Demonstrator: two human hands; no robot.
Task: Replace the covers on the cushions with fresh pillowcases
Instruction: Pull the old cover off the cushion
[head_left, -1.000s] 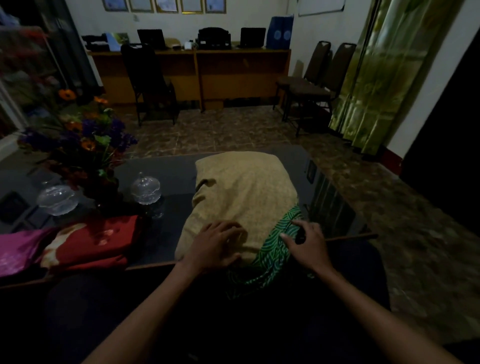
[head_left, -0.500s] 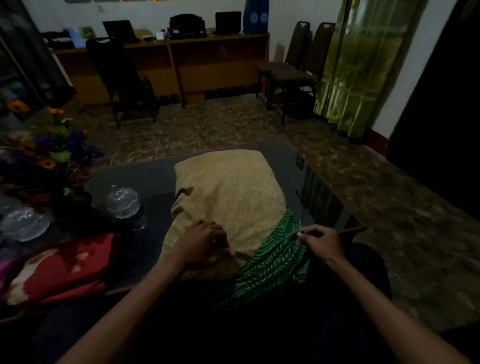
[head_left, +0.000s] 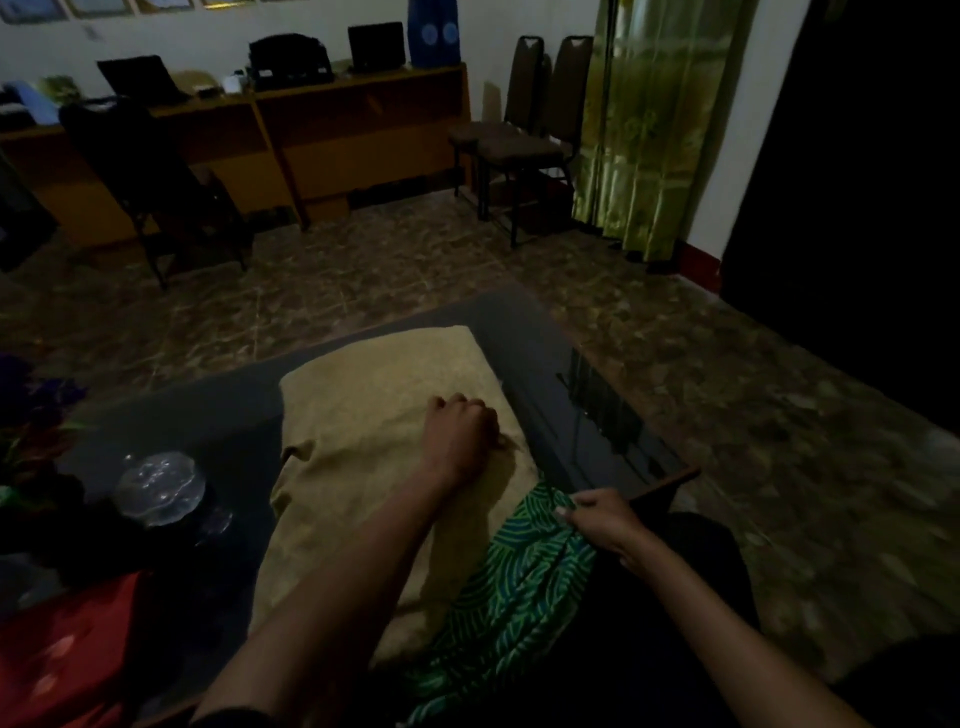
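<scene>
Cushion (head_left: 384, 415): lies flat on the dark glass counter (head_left: 597, 410) directly in front of the person, in a tan cover; the left hand rests on its far right part.
Tan cover: wrinkled and slack along the near edge, bunched under the left hand; whether it is the old cover or the fresh one cannot be told.
Green patterned fabric (head_left: 519, 582): comes out from the cushion's near right corner and trails toward the person, below the right hand.
Left hand (head_left: 460, 434): fingers curled into a fist, apparently clenching a fold of the tan cover while pressing down.
Right hand (head_left: 597, 519): pinches the top edge of the green patterned fabric, just right of the cushion's near corner.
Progress: judged midway on this cushion; the two fabrics are not yet parted or fully overlapped, so one layer remains to pull along the cushion.
Left to do: red cloth (head_left: 67, 654) lies well left of the left hand, likely another cover awaiting its turn.
Nearby: clear glass dish (head_left: 158, 491) stands left of the cushion.
</scene>
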